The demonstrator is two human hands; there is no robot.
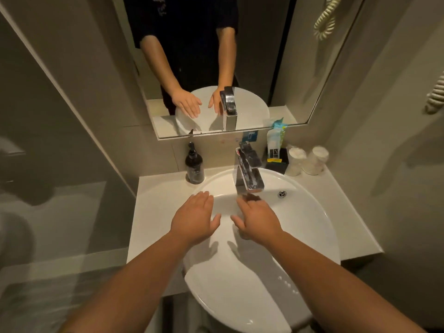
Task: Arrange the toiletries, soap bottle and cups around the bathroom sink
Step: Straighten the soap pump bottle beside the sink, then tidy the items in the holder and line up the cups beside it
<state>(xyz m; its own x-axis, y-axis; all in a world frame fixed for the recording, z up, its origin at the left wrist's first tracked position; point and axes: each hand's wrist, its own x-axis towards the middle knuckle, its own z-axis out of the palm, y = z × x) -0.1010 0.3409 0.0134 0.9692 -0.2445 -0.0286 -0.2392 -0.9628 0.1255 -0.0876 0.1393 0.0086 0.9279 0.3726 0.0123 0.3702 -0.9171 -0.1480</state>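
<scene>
My left hand [195, 218] and my right hand [255, 218] hover flat over the white sink basin [312, 219], palms down, fingers apart, holding nothing. The right fingertips sit just under the chrome faucet [248, 171]. A dark soap pump bottle [194, 165] stands on the counter left of the faucet. At the back right a black box [278, 159] holds toiletry packets, with a light sachet [276, 138] leaning on the wall. Two wrapped white cups [307, 161] stand upside down beside the box.
A mirror [216, 68] above the counter reflects my arms and the faucet. The white counter [153, 207] runs left of the basin and narrowly along its right. A glass partition stands at the left. A coiled cord [326, 18] hangs at the upper right.
</scene>
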